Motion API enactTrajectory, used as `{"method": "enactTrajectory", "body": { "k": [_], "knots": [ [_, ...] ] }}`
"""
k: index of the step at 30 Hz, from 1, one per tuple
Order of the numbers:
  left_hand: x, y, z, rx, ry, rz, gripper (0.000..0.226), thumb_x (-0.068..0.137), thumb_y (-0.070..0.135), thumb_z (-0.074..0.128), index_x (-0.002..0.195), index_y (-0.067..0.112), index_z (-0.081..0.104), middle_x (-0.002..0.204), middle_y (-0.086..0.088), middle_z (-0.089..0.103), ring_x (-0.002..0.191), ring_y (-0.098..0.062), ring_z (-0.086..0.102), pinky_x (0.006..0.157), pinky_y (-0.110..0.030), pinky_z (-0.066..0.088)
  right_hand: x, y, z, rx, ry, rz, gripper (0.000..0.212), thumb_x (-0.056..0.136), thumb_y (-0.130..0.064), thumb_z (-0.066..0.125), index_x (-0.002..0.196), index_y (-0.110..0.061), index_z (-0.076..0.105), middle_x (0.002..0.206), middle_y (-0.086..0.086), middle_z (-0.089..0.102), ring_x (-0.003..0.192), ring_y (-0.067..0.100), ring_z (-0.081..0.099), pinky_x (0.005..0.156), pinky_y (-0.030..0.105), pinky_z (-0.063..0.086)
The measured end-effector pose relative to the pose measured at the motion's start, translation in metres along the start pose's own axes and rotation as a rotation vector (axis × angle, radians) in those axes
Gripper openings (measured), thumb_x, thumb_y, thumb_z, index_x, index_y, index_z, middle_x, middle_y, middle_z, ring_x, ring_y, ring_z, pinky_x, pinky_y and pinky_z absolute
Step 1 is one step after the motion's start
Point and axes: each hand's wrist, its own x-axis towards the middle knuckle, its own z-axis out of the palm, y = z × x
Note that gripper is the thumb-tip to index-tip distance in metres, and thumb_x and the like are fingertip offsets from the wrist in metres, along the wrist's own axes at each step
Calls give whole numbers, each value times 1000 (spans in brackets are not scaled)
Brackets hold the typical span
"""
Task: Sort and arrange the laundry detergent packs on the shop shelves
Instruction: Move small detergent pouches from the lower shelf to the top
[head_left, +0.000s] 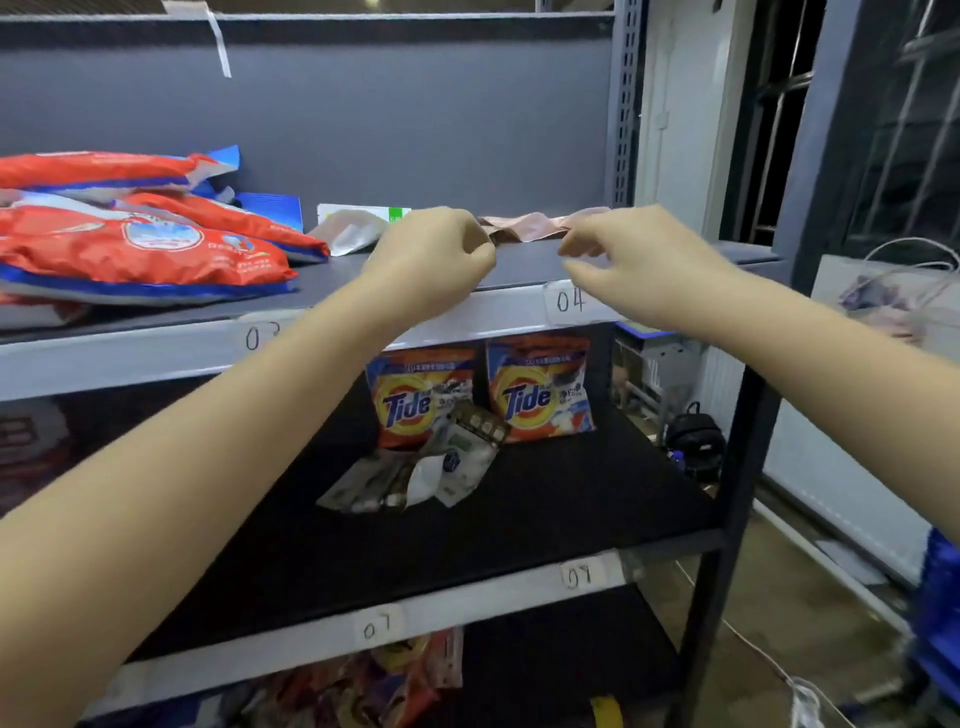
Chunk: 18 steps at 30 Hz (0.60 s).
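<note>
A flat pinkish-brown pack (524, 227) lies on the upper shelf (343, 278) near the label 04. My left hand (431, 260) pinches its left end with curled fingers, and my right hand (634, 260) pinches its right end. Several red and blue detergent packs (140, 244) are piled at the shelf's left. A white and green pack (358, 226) lies behind my left hand. On the black middle shelf (545, 509) two orange Tide packs (540, 389) stand upright at the back, with small white and green sachets (426, 467) heaped before them.
The grey shelf post (626, 104) rises at the right. More colourful packs (363, 686) fill the bottom shelf. A black backpack (696, 441) sits on the floor behind the rack, a blue crate (940, 613) at the far right, and cables cross the floor.
</note>
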Motion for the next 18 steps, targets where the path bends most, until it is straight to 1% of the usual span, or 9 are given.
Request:
{"method": "enactTrajectory", "body": {
  "k": [2, 4, 6, 8, 11, 12, 14, 16, 18],
  "knots": [
    [-31, -3, -4, -12, 114, 68, 29, 95, 24, 46, 111, 11, 67, 114, -4, 67, 106, -20, 58, 86, -29, 42, -24, -9, -1, 20, 46, -43, 31, 95, -24, 47, 121, -14, 60, 120, 4, 63, 114, 22, 54, 94, 33, 42],
    [-61, -10, 0, -3, 182, 125, 29, 95, 26, 48, 115, 14, 65, 115, 0, 66, 110, -17, 56, 86, -26, 38, -49, -17, 4, 49, 54, -45, 30, 95, -25, 48, 121, -16, 60, 120, 1, 62, 112, 18, 53, 89, 30, 40],
    [-89, -20, 12, -28, 196, 158, 26, 94, 26, 51, 113, 14, 66, 112, -1, 66, 109, -19, 55, 87, -26, 37, -74, -23, 19, 91, 26, -42, 30, 95, -26, 49, 121, -16, 60, 118, 0, 62, 108, 15, 54, 87, 25, 38],
    [-114, -35, 32, -30, 169, 153, 23, 93, 24, 54, 109, 15, 67, 108, 0, 66, 105, -21, 56, 86, -27, 39, -92, -27, 41, 133, -32, -22, 30, 95, -27, 50, 121, -17, 59, 116, -1, 62, 108, 13, 54, 87, 22, 38],
    [-139, -64, 70, -12, 27, 49, 25, 94, 27, 52, 113, 18, 65, 110, 3, 64, 106, -18, 53, 85, -25, 39, -107, -27, 87, 188, -195, 75, 32, 96, -29, 49, 125, -21, 57, 122, -6, 59, 114, 11, 52, 92, 21, 38],
    [-145, -75, 83, 5, -33, 3, 26, 95, 29, 49, 114, 19, 64, 109, 4, 63, 106, -16, 52, 83, -24, 38, -109, -27, 104, 212, -259, 119, 32, 96, -29, 48, 127, -22, 56, 124, -8, 58, 116, 10, 51, 94, 21, 37],
    [-155, -97, 106, 55, -135, -83, 27, 96, 33, 45, 111, 18, 63, 100, 3, 61, 97, -17, 54, 73, -24, 37, -109, -26, 141, 249, -352, 201, 33, 96, -28, 48, 127, -20, 56, 125, -5, 58, 116, 11, 52, 95, 23, 40],
    [-161, -120, 127, 49, -243, -190, 27, 96, 32, 44, 109, 16, 62, 97, -3, 64, 93, -22, 59, 68, -28, 39, -109, -27, 180, 274, -435, 288, 30, 96, -25, 48, 122, -14, 59, 119, 2, 61, 111, 18, 56, 89, 26, 44],
    [-166, -144, 150, -10, -350, -298, 27, 97, 31, 43, 113, 18, 61, 103, -6, 66, 93, -25, 61, 72, -30, 47, -111, -30, 220, 300, -516, 389, 28, 94, -20, 49, 116, -7, 62, 113, 9, 64, 107, 26, 59, 79, 26, 43]
  ]
}}
